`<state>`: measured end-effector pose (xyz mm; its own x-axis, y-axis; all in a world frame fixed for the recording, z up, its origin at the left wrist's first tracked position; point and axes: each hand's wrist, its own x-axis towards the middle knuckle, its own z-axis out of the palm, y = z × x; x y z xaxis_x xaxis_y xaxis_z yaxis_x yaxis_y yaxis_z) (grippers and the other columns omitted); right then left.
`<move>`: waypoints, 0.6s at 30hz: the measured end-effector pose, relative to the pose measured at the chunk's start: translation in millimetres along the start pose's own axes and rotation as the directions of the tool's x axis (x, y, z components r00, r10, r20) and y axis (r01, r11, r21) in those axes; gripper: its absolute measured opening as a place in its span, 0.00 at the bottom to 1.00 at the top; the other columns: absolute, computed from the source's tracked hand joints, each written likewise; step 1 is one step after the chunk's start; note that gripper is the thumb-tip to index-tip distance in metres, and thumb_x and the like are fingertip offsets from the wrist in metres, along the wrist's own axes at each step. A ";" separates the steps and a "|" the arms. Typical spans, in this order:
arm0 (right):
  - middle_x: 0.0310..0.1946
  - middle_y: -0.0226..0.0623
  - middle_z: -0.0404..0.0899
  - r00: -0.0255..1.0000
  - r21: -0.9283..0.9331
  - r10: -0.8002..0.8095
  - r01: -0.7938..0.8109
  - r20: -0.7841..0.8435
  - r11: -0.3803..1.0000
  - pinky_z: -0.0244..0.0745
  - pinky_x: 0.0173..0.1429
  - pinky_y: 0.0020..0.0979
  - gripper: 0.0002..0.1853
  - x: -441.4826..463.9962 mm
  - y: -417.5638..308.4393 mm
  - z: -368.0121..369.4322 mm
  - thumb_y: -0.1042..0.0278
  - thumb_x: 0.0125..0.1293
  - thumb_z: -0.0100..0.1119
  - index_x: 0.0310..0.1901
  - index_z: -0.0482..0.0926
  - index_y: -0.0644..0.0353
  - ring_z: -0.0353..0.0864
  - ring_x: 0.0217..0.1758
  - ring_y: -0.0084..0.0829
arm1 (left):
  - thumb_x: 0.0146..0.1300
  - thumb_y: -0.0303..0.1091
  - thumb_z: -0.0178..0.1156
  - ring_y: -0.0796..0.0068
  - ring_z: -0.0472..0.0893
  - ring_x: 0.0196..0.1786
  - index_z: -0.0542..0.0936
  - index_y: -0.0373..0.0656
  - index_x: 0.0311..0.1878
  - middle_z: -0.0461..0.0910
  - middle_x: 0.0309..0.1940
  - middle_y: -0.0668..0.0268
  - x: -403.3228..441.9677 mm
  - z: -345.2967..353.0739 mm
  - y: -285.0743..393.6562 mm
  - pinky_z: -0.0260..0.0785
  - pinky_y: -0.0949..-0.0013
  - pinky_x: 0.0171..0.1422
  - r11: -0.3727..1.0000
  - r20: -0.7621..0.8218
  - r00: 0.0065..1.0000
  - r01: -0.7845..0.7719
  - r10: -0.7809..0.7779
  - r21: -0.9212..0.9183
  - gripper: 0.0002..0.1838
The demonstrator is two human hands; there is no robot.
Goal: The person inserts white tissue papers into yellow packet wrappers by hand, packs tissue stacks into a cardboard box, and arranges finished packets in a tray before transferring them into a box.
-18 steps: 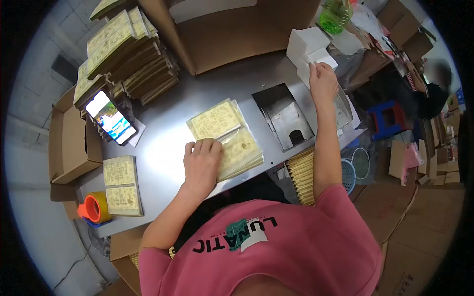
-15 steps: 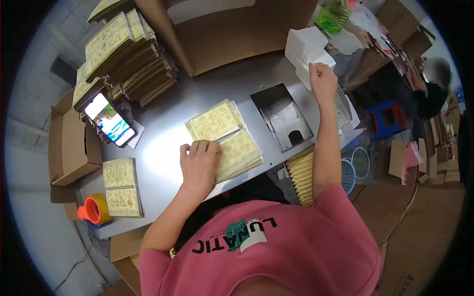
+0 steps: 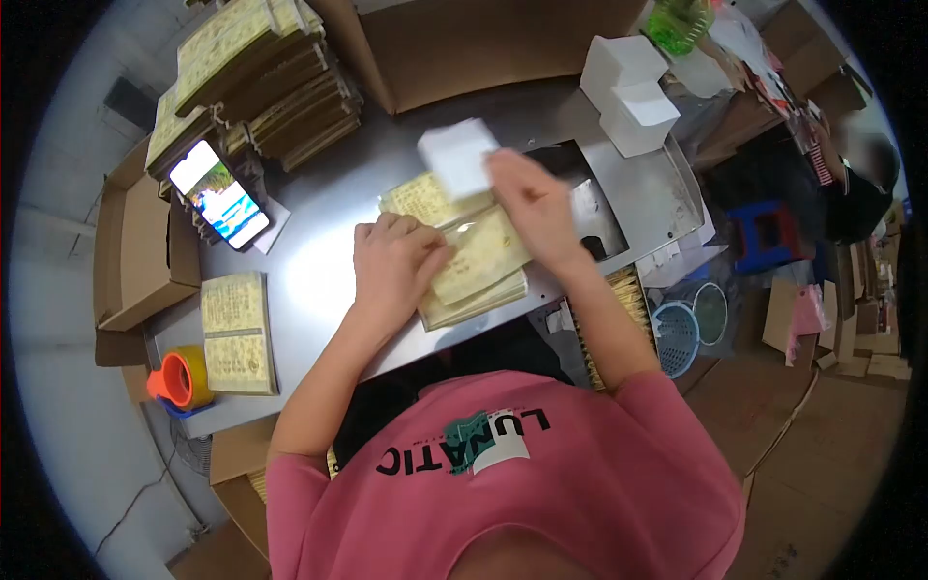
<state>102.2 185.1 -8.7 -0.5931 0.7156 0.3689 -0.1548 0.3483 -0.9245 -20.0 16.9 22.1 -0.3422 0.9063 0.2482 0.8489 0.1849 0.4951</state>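
My right hand pinches a white paper card, slightly blurred, over the far part of a small stack of yellow printed packets in clear plastic. At the left edge of that stack, my left hand has its fingers curled, thumb and fingertips gripping the top packet. The near half of this packet is raised off the ones below. Partly behind my right hand lies a black and metal plate. A pile of white cards stands at the table's far right.
Tall stacks of yellow packets and a phone occupy the back left. Another packet lies beside an orange tape roll. Behind is a large cardboard box; a person is at the far right.
My right hand has come from the white card pile to the yellow packets, bringing a white card. My left hand has lifted the near half of the top packet.
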 end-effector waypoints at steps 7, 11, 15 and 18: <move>0.37 0.41 0.84 0.929 -0.228 0.008 0.082 0.370 0.970 0.75 0.48 0.27 0.04 0.9 13.4 3.5 0.76 0.63 0.59 0.37 0.82 0.66 0.82 0.42 0.32 | 0.56 0.36 0.66 0.60 0.75 0.41 0.81 0.41 0.32 0.78 0.34 0.62 -17.0 14.4 -6.1 0.63 0.60 0.45 0.987 -0.069 0.997 0.015 -0.026 -0.160 0.08; 0.31 0.39 0.82 0.940 -0.220 0.137 -0.069 0.312 0.973 0.74 0.46 0.28 0.07 6.5 -0.4 12.3 0.69 0.62 0.64 0.35 0.84 0.64 0.81 0.39 0.31 | 0.57 0.38 0.67 0.57 0.75 0.42 0.81 0.40 0.34 0.78 0.36 0.58 -16.5 15.7 -7.3 0.67 0.60 0.49 0.938 -0.052 0.985 0.142 -0.166 -0.316 0.11; 0.31 0.36 0.82 0.720 -0.486 0.232 0.164 0.654 0.858 0.73 0.44 0.29 0.09 9.3 -14.5 -0.7 0.66 0.58 0.69 0.34 0.85 0.63 0.79 0.37 0.31 | 0.56 0.42 0.67 0.57 0.74 0.45 0.82 0.39 0.38 0.78 0.39 0.58 -20.2 7.8 -9.0 0.68 0.61 0.53 0.965 0.046 0.994 0.110 -0.102 -0.237 0.15; 0.33 0.37 0.82 0.855 -0.432 0.029 0.232 0.517 0.871 0.71 0.44 0.34 0.10 26.6 -7.0 -28.4 0.65 0.54 0.72 0.36 0.86 0.60 0.77 0.38 0.36 | 0.55 0.44 0.67 0.60 0.73 0.47 0.83 0.40 0.39 0.79 0.40 0.60 -26.9 8.8 -4.8 0.63 0.60 0.53 0.993 0.019 0.999 0.028 -0.026 -0.113 0.17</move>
<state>109.9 218.9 10.3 -0.9204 0.3094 0.2391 0.0694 0.7310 -0.6788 -11.3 -5.1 5.8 -0.3564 0.9081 0.2198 0.7882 0.1659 0.5927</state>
